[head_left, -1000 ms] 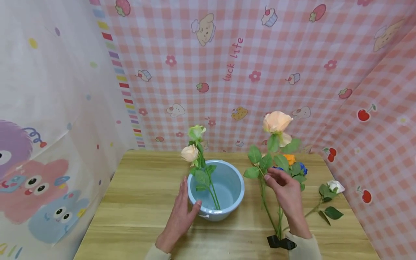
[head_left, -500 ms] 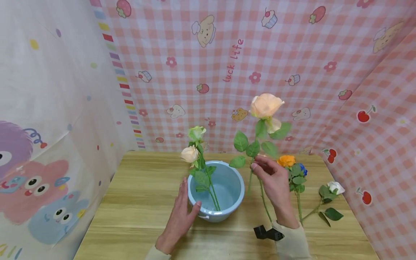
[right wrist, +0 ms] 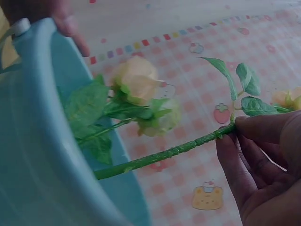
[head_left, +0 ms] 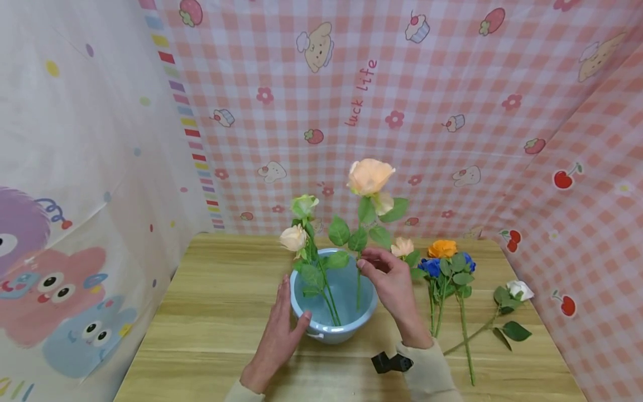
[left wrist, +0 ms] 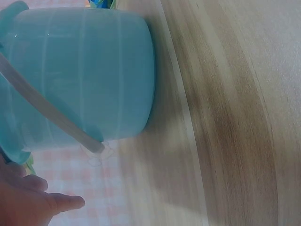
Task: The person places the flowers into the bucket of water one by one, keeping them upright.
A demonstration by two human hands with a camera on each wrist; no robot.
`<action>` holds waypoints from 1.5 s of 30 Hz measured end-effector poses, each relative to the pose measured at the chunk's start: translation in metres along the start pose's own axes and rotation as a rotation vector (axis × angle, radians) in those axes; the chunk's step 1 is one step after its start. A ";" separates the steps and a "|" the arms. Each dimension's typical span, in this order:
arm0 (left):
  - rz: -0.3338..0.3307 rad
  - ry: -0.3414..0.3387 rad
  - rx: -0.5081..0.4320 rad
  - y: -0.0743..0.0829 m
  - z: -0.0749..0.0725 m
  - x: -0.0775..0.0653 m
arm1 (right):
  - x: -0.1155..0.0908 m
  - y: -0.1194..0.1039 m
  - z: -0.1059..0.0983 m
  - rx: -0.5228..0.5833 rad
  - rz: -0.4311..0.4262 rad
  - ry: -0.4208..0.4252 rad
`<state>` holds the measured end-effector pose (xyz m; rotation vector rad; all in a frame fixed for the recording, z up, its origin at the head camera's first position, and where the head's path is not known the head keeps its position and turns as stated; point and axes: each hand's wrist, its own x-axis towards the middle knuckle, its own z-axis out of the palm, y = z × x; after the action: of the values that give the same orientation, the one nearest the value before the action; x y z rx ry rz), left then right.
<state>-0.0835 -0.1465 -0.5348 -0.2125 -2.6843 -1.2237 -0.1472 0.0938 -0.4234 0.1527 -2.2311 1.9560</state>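
Note:
A light blue bucket (head_left: 345, 334) stands upright on the wooden table, its white handle (left wrist: 51, 110) hanging down the side. Against the bucket's left side rests my left hand (head_left: 280, 330), fingers straight and thumb near the rim. Leaning inside are a cream rose (head_left: 293, 238) and a pale green rose (head_left: 304, 206). My right hand (head_left: 394, 289), at the bucket's right rim, pinches the green stem (right wrist: 164, 154) of a large peach rose (head_left: 370, 177) between thumb and fingers. The stem's lower end is inside the bucket; in the right wrist view the rim hides its tip.
Right of the bucket lie an orange rose (head_left: 442, 249), blue roses (head_left: 430, 267) and a smaller peach rose (head_left: 402, 247). A white rose (head_left: 519, 290) lies near the table's right edge. Checked cloth (head_left: 281, 139) hangs behind the table (head_left: 201, 324).
My right hand has lifted the peach rose from the flowers on the right and carried it left, its stem now inside the bucket. The left hand has stayed in place.

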 end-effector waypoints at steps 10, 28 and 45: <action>-0.003 0.006 -0.016 0.000 0.001 0.001 | -0.001 0.024 0.015 -0.089 0.020 -0.082; 0.007 0.011 -0.007 0.000 0.001 0.000 | 0.002 0.042 0.033 -0.321 -0.024 -0.195; -0.016 -0.006 0.000 0.002 -0.002 0.000 | 0.011 0.046 0.048 -0.446 -0.047 -0.260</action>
<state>-0.0832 -0.1465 -0.5321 -0.1946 -2.6966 -1.2290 -0.1698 0.0524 -0.4717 0.4123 -2.7358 1.4348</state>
